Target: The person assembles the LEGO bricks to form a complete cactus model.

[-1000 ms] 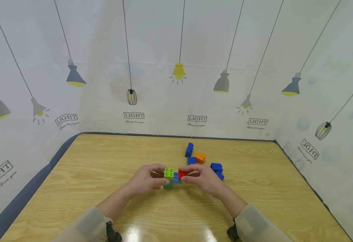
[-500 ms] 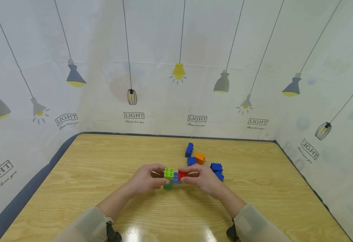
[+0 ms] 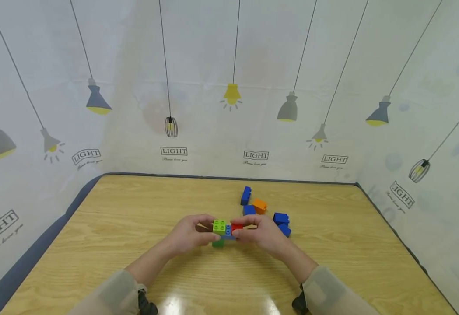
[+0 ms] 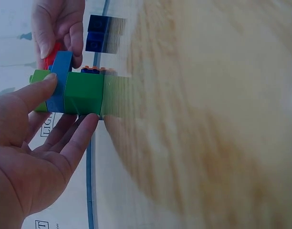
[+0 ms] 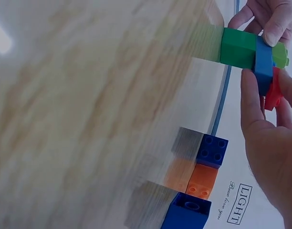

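Observation:
A small toy-brick build stands on the table between both hands. At its base is a green brick (image 4: 84, 93), with a longer blue brick (image 4: 60, 86) across it. A lime green brick (image 3: 219, 226) sits on the blue one's left end, a red brick (image 3: 236, 227) at its right end. My left hand (image 3: 191, 234) grips the build's left side, its thumb against the blue brick. With thumb and fingers, my right hand (image 3: 258, 232) pinches the red brick and the overhanging blue end; its fingers partly hide the red brick.
Beyond the right hand lie loose bricks: an orange brick (image 3: 259, 206), a blue brick standing at the back (image 3: 246, 195), another blue brick (image 3: 249, 210) beside the orange one, and a pair of blue bricks (image 3: 281, 218) farther right. A printed curtain (image 3: 213, 131) borders the wooden table (image 3: 142, 201).
Both hands keep their hold on the build. The right thumb has shifted very slightly left, over the red brick's front; the loose bricks lie as before.

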### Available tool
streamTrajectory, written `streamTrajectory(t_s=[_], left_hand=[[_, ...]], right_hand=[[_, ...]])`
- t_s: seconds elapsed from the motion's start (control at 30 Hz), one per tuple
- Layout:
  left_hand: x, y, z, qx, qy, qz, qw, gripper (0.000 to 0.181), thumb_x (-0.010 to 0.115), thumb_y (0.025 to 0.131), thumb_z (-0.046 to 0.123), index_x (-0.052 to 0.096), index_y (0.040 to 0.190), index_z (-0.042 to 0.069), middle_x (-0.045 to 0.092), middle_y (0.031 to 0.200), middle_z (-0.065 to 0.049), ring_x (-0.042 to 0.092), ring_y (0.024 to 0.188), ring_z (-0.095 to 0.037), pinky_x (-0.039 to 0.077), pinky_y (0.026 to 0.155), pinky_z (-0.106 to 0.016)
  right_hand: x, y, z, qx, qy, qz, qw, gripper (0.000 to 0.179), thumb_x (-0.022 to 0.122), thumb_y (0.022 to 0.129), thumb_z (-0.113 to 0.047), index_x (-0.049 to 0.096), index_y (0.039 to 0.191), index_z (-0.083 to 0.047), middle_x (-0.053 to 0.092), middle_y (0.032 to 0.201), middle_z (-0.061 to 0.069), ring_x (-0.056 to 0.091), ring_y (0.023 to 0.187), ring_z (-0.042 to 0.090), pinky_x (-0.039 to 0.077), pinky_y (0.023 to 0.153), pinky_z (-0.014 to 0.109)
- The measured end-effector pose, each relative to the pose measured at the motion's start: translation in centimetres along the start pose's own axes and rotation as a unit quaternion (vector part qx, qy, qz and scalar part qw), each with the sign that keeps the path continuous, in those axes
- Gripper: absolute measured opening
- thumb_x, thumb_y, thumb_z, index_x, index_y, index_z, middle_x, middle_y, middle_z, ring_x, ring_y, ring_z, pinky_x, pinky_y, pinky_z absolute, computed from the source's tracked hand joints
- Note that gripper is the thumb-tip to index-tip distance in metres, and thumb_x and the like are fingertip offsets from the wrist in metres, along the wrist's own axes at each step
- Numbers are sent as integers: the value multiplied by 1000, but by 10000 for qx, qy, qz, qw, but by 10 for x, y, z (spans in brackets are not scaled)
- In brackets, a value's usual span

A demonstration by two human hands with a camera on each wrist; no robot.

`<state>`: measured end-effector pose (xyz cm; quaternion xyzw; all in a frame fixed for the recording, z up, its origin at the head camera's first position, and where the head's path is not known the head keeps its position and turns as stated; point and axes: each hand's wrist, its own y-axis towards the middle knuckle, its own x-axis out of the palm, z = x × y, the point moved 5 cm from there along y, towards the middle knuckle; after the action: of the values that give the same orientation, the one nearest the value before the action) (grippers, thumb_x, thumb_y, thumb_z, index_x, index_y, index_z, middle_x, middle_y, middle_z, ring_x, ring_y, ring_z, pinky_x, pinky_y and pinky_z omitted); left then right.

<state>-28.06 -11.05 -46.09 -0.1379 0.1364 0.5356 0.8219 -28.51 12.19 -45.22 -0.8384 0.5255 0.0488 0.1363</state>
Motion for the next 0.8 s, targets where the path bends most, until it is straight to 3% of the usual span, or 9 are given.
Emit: streamTrajectory(t_s=[0.2, 0.5, 0.67, 0.8], left_hand=[[-1, 0, 0, 8, 40, 37, 10000, 38, 85, 98, 25, 75, 132, 13, 73, 125, -10, 74, 112, -23, 68, 91, -38], [0, -2, 0, 47, 110, 38, 9999, 36, 85, 98, 25, 76, 132, 14, 74, 125, -9, 74, 113, -24, 68, 92, -37], [1, -2, 0, 43, 126, 54, 9999, 38, 86, 97, 26, 75, 133, 14, 73, 125, -8, 74, 113, -24, 68, 92, -37], [0, -1, 1, 53, 189, 77, 9998, 41, 86, 97, 27, 74, 134, 14, 73, 126, -8, 74, 113, -23, 68, 92, -37]], right_hand=[[1, 2, 0, -6, 54, 12, 10000, 45, 82, 101, -17, 72, 141, -2, 72, 140, 13, 75, 107, 21, 67, 97, 33], [-1, -2, 3, -35, -82, -26, 10000, 48, 82, 101, -25, 71, 144, -7, 69, 144, 13, 77, 109, 25, 67, 99, 40], [-17, -11, 2, -186, -420, 176, 9988, 43, 80, 103, -28, 73, 140, -7, 71, 142, 13, 76, 112, 28, 67, 99, 44], [-37, -23, 0, -439, -672, 315, 9963, 40, 76, 106, -26, 72, 137, -1, 73, 137, 21, 73, 114, 36, 68, 96, 43]])
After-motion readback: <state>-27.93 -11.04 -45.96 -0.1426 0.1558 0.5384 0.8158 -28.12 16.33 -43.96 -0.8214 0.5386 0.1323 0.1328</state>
